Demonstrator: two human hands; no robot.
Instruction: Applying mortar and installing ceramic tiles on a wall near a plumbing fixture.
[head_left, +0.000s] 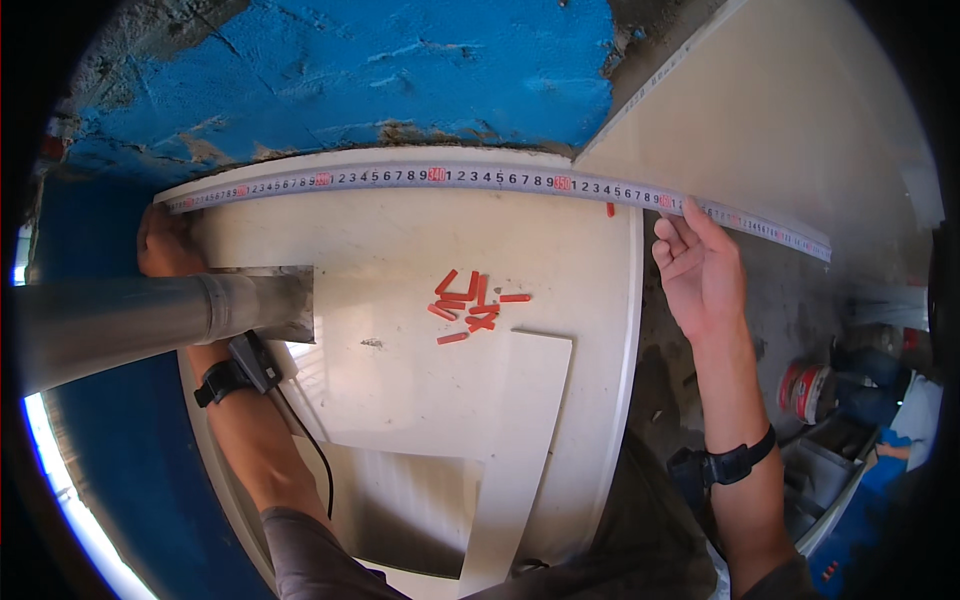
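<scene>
A white measuring tape [480, 178] with black and red markings stretches across the far edge of a cream slab [330, 240], along the foot of a blue wall. At the slab's far left corner, my left hand [168, 245] has its fingers closed at the tape's end, partly in shadow. My right hand [702, 275] pinches the tape between thumb and fingers, just beyond the slab's right edge. Past that hand the tape runs on, sloping down to the right. Several small red strips [480, 300] lie loosely heaped mid-slab. Both wrists wear black straps.
A metal pipe [120, 325] crosses over my left forearm. Nearer me, a cut panel [520, 450] with a rectangular opening lies on the slab. A pale sheet [780, 120] leans at the far right by the blue wall [380, 90]. A red-and-white bucket [803, 390] stands lower right.
</scene>
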